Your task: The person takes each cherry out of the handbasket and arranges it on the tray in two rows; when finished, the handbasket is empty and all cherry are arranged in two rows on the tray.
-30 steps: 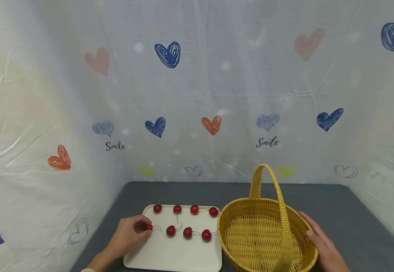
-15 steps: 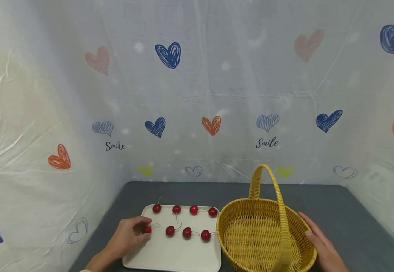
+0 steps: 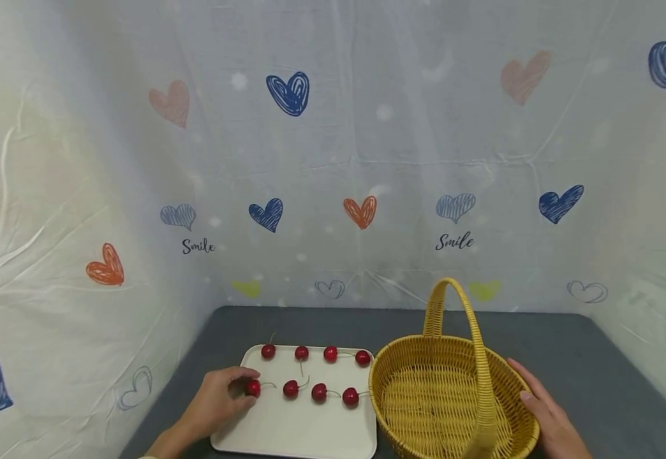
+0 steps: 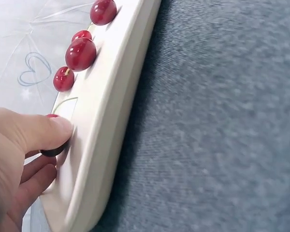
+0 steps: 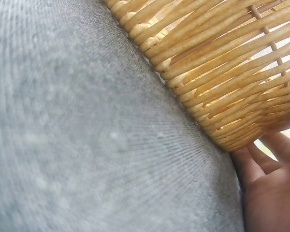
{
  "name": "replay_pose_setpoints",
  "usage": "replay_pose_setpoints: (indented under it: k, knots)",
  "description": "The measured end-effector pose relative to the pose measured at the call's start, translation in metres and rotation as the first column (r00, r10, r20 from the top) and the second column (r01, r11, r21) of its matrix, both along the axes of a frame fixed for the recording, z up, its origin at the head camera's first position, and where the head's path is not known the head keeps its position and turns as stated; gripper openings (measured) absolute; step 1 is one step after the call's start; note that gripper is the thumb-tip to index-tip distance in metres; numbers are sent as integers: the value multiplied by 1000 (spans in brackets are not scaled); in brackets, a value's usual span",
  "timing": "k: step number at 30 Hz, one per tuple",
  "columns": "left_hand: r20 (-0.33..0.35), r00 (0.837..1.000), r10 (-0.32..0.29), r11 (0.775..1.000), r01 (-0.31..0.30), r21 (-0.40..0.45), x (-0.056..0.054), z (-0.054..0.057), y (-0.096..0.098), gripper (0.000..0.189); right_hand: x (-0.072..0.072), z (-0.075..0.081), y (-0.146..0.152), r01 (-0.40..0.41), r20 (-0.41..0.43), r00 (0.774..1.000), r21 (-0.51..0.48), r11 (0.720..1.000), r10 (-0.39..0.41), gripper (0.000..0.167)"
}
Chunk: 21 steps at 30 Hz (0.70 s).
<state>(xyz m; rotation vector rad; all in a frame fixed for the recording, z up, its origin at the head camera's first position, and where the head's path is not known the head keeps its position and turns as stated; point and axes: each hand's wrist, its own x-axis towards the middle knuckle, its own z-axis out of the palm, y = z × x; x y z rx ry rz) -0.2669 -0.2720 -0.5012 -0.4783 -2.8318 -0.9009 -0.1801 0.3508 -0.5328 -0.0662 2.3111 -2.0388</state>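
My left hand (image 3: 218, 398) is over the left edge of a white tray (image 3: 298, 433), thumb and forefinger around a red cherry (image 3: 253, 387) with a thin stem. In the left wrist view the thumb (image 4: 48, 131) covers much of that cherry. More stemmed cherries lie on the tray in two rows, such as one cherry (image 3: 290, 389) just to its right. A yellow woven basket (image 3: 419, 382) with a tall handle stands right of the tray, and no contents show in it. My right hand (image 3: 551, 414) holds its right side, thumb at the rim, fingers along the outer wall (image 5: 208, 92).
The dark grey table (image 3: 540, 331) reaches back to a pale curtain (image 3: 396, 159) printed with hearts, which also hangs at both sides. The basket's rim stands right against the tray's right edge in the head view.
Thumb and forefinger of the left hand have spread slightly, and more of the cherry shows between them. The right hand and the basket stay in place.
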Motion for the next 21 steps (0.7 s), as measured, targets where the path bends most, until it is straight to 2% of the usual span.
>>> replay_pose_setpoints:
  k: [4, 8, 15, 18, 21]
  knots:
    - [-3, 1000, -19, 1000, 19, 6, 1, 0, 0, 37, 0, 0, 2, 8, -4, 1000, 10, 1000, -8, 66]
    - [-20, 1000, -20, 1000, 20, 20, -3, -2, 1, 32, 0, 0, 3, 10, -3, 1000, 13, 1000, -10, 66]
    - [-26, 1000, 17, 999, -16, 29, -10, -5, 5, 42, -1, -2, 6, -13, -18, 1000, 0, 1000, 13, 65]
    - [-61, 998, 32, 999, -29, 40, -8, -2, 4, 47, -1, -3, 5, -16, -21, 1000, -2, 1000, 16, 65]
    - [-135, 990, 41, 998, -35, 47, -3, 6, 2, 50, -2, 0, 3, 5, -2, 1000, 8, 1000, -5, 66]
